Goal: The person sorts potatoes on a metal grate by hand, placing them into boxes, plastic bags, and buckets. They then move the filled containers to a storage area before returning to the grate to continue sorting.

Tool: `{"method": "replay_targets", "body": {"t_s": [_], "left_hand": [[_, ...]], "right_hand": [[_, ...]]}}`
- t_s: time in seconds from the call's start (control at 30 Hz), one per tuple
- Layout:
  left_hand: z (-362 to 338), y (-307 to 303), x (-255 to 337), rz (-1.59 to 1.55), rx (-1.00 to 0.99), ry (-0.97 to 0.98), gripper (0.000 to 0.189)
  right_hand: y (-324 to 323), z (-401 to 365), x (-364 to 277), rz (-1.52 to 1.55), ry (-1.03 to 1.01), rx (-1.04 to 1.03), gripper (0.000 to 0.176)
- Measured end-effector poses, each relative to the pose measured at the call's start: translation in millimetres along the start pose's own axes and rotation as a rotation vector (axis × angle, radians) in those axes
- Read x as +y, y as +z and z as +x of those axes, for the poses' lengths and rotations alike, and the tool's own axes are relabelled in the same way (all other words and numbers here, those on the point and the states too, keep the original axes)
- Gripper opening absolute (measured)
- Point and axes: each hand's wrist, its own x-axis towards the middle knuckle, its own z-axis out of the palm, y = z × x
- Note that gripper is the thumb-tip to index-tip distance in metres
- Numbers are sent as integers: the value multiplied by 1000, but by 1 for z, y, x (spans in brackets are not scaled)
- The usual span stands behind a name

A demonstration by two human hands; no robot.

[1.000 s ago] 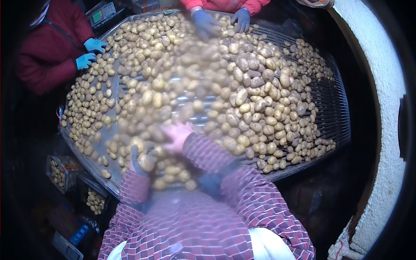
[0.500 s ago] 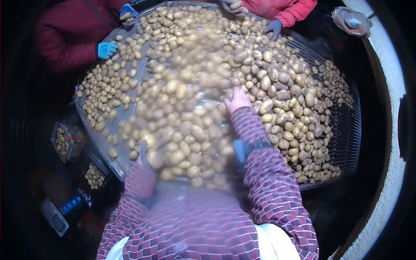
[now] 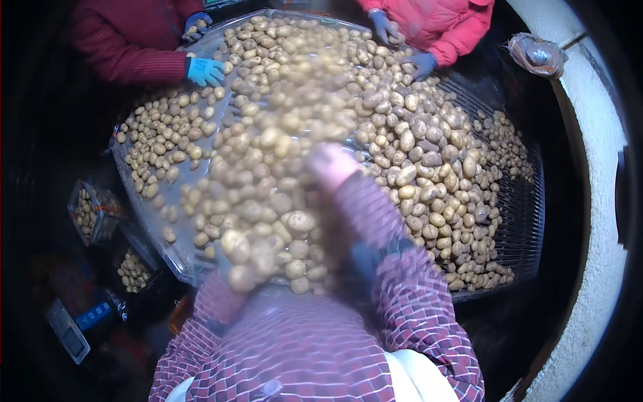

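A wide heap of potatoes (image 3: 435, 144) covers a metal sorting table (image 3: 175, 194) in front of me. My right hand (image 3: 329, 166), pinkish and smeared by motion, is over the potatoes near the middle; whether it grips one cannot be seen. Low on the left, my left hand (image 3: 221, 261) is blurred at the near edge of the table, right beside a couple of large-looking potatoes (image 3: 236, 246). Its fingers are mostly hidden. Both of my sleeves are checked. A blurred blue patch (image 3: 365, 262) shows beside my right forearm.
Across the table, one person's blue-gloved hand (image 3: 205, 72) reaches potatoes at left, and another's gloved hands (image 3: 422, 65) work at right. Slatted grating (image 3: 526, 224) lies at right. Bagged potatoes (image 3: 87, 214), a handheld device (image 3: 68, 331) and a pale wall edge (image 3: 603, 201) surround it.
My right hand has moved left and slightly down across the potatoes. The left person's gloved hand has moved right, towards more potatoes. The whole view has shifted a little.
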Motion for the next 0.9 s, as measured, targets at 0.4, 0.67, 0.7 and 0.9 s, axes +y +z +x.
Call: {"method": "replay_targets", "body": {"t_s": [0.4, 0.67, 0.7, 0.9], "left_hand": [[-25, -151, 6, -210, -473, 203, 41], [-19, -116, 9, 262, -542, 503, 36], [-18, -120, 11, 247, -599, 537, 36], [-22, -110, 30, 260, -851, 706, 51]], "right_hand": [[16, 100, 125, -524, 505, -131, 70], [-19, -38, 111, 1164, 555, 218, 43], [-8, -51, 132, 1465, 474, 213, 47], [22, -103, 40, 1584, 444, -11, 72]]}}
